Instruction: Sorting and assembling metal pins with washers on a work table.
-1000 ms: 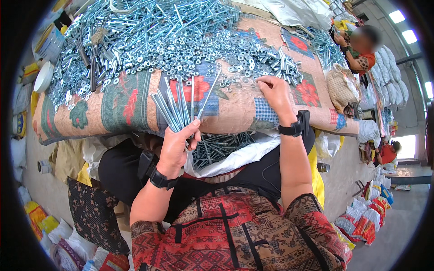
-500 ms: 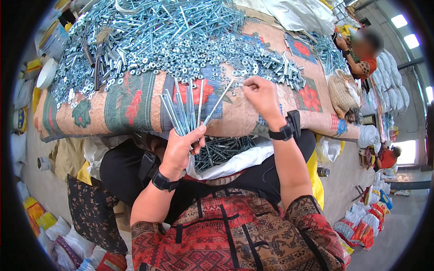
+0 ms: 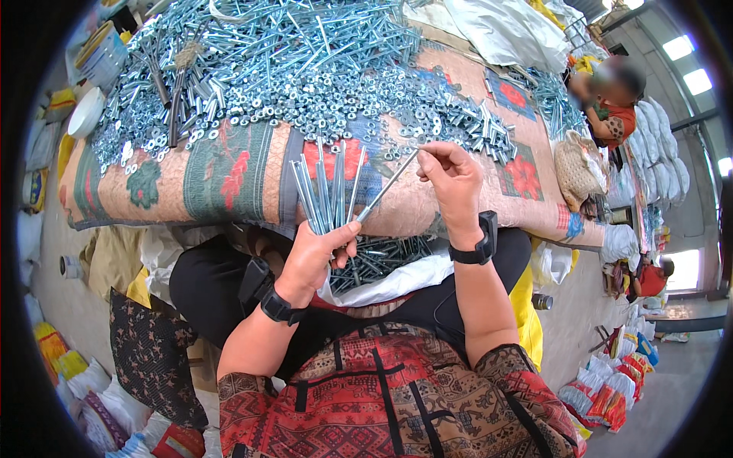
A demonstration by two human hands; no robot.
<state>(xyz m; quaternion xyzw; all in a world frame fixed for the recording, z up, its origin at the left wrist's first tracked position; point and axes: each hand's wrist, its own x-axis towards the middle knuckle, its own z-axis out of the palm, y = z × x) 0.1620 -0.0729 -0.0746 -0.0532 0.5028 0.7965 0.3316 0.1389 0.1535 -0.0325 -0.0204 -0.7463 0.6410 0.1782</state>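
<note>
My left hand (image 3: 319,252) grips a bundle of long silvery bolts (image 3: 324,191), their shafts fanned upward above the fist. One bolt (image 3: 385,187) is set apart between thumb and forefinger and slants up to the right. At that bolt's upper tip, the thumb and forefinger of my right hand (image 3: 452,179) are pinched together. Whatever small piece they hold is hidden. Below my left hand lies an opened white sack (image 3: 412,276) with dark bolts (image 3: 382,258) inside, between my legs.
A patterned padded cloth (image 3: 259,172) covers the table in front. On it lie heaps of loose nuts (image 3: 305,99), long bolts (image 3: 328,34) and short metal sleeves (image 3: 489,126). A woven bag (image 3: 580,168) stands at the right, near another person (image 3: 617,103). A white bowl (image 3: 85,118) is at the left.
My right hand has come down to the tip of the separated bolt, which it stood apart from before. My left hand with the bundle has shifted slightly right and down.
</note>
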